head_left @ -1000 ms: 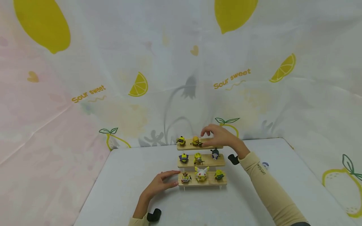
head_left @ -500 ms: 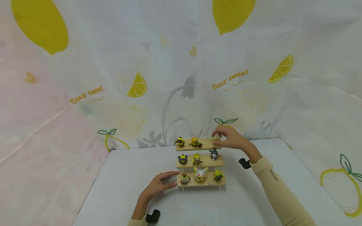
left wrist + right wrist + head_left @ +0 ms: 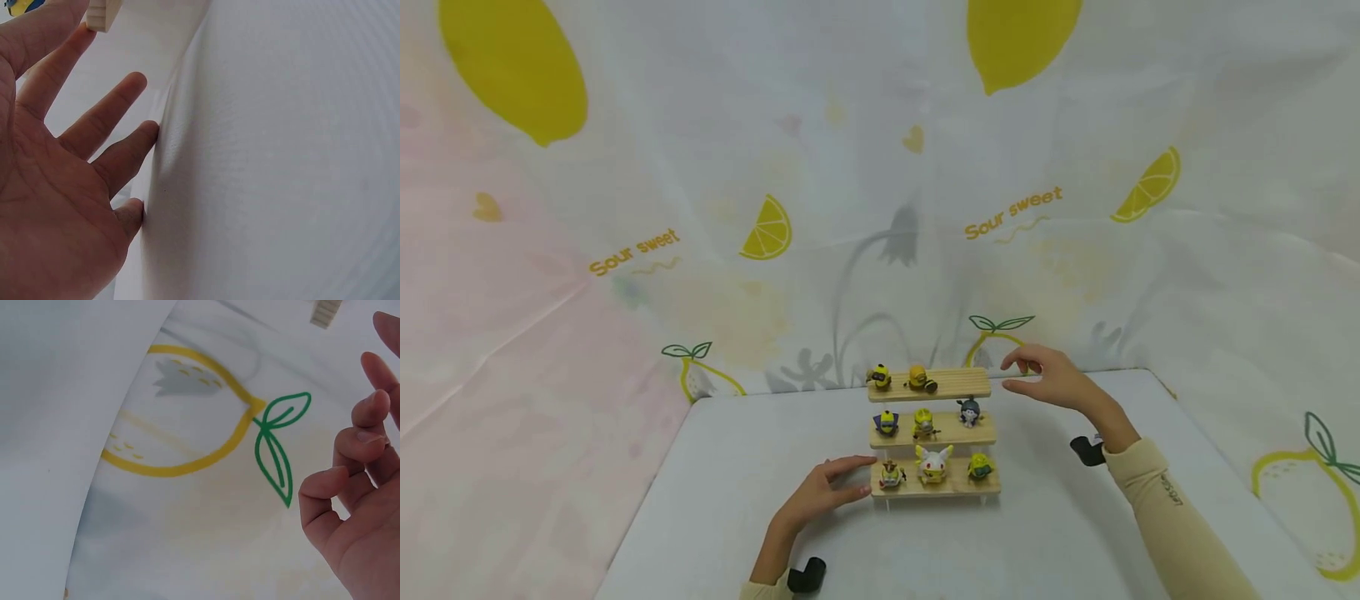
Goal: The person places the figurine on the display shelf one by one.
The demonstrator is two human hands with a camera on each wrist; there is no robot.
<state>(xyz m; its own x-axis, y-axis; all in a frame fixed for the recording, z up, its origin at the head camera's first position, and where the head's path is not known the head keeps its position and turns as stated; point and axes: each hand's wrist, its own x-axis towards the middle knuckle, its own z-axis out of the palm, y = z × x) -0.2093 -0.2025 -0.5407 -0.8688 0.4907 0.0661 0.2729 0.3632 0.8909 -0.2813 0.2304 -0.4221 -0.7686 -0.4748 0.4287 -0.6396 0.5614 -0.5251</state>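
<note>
A small three-tier wooden display stand (image 3: 962, 383) holds several toy figures. My left hand (image 3: 820, 490) is at the left end of its lowest tier, with straight fingers. In the left wrist view, a fingertip touches the stand's corner (image 3: 99, 15) while the other fingers spread near the white surface. My right hand (image 3: 1051, 379) hovers just right of the top tier, apart from it, with loosely bent fingers and nothing between them. On the top tier sit a goggled yellow figure (image 3: 880, 377) and an orange-headed figure (image 3: 917, 377); the tier's right part is bare.
The middle tier carries a purple-caped figure (image 3: 886, 423), a yellow one (image 3: 922, 422) and a dark-haired one (image 3: 970, 412). Below are a white-eared figure (image 3: 933, 465) and two others. A lemon-print cloth (image 3: 865, 300) hangs behind the white table (image 3: 737, 450).
My right hand has moved rightward, away from beside the orange-headed figure and past the top tier's right end. My left hand stays at the lowest tier.
</note>
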